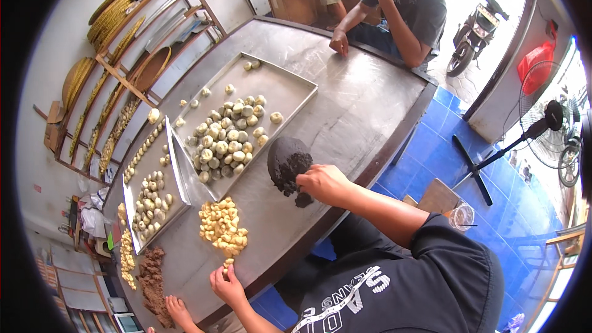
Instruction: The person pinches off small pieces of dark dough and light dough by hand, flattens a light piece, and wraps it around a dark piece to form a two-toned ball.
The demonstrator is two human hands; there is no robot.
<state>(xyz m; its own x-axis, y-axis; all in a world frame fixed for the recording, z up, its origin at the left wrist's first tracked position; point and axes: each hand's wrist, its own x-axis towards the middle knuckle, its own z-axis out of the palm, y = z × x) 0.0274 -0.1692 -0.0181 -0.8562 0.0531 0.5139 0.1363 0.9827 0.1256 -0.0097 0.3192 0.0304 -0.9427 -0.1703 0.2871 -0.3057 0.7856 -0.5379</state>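
Observation:
My right hand (324,185) reaches across the metal table, its fingers closed on the crumbly edge of a mound of dark, nearly black paste (287,155). A small broken-off lump of dark paste (303,200) lies beside it. Near the table's front edge, my left hand (227,285) pinches a small piece of yellow dough (229,263) at its fingertips. Just beyond it is a pile of yellow dough pieces (222,225). Farther off, a large metal tray (293,102) holds many round, pale and greyish dough balls (228,132).
A second tray (174,206) with dough balls stands left of the first. Another person's hand (177,312) is near brown crumbly paste (152,280) at the lower left. Across the table a person (410,21) leans on its edge. A fan (546,117) stands at right.

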